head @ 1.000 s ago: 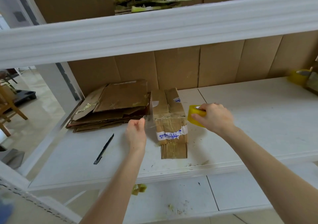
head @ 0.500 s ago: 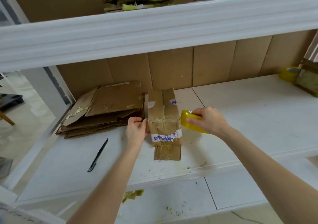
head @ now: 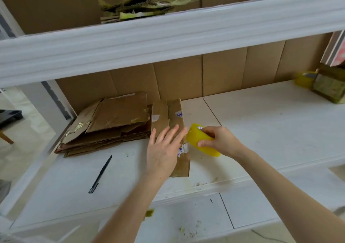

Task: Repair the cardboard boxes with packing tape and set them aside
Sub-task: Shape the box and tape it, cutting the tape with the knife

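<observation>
On the white shelf (head: 261,130), a flat cardboard box (head: 174,116) lies right in front of the person. This is the box being fixed. Its left side touches a stack of flattened boxes (head: 115,119), which looks like the pile of set-aside ones.

The left hand (head: 164,149) lies flat on top of the box, with its fingers straight and spread a little. It grips nothing. I think it lies flat like this to press the sticky tape down and to stop the box from sliding.

The right hand (head: 220,140) has its fingers and thumb curled around a yellow tape roll (head: 199,140). The roll sits just beside the right edge of the box, close to the left fingertips. It is probably kept this close because the tape runs from the roll onto the box. The strip itself is see-through and hard to make out, so I cannot tell if it is cut or not.

A black pen (head: 100,172) lies on the shelf, apart from the box, on the left. It may be there to cut or poke the tape, but that is only a guess.

Far to the right sit another yellow roll (head: 304,80) and a small taped box (head: 330,88), touching each other. On the upper shelf (head: 168,32) lies a heap of torn cardboard and tape scraps (head: 149,4), out of the way of the work.
</observation>
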